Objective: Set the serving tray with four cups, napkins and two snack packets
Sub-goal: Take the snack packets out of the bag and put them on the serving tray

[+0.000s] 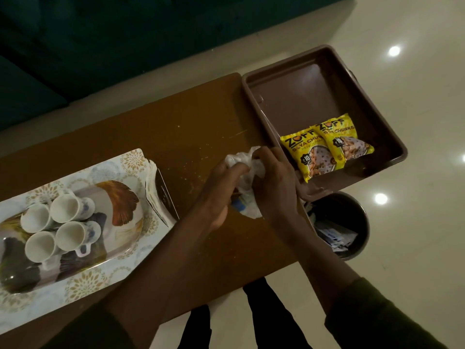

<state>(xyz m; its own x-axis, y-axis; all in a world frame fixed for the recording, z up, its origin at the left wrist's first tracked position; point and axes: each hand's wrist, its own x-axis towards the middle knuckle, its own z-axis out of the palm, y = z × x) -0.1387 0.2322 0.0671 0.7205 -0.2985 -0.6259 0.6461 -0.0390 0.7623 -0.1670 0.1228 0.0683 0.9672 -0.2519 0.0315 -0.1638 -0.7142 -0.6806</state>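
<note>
A patterned serving tray (130, 159) lies at the left of the brown table with several white cups (63, 210) clustered on it. A stack of napkins (156, 190) leans at the tray's right edge. Two yellow snack packets (327, 149) lie in a brown plastic tub (297, 71) at the table's right end. In the middle of the table, my left hand (224, 195) and my right hand (274, 182) are both closed on a crumpled white plastic wrapper (247, 172), just left of the tub.
A dark round waste bin (357, 215) with paper scraps stands on the tiled floor below the tub. The brown table (188, 122) shows crumbs and scratches. A dark sofa fills the far side. My legs show under the near table edge.
</note>
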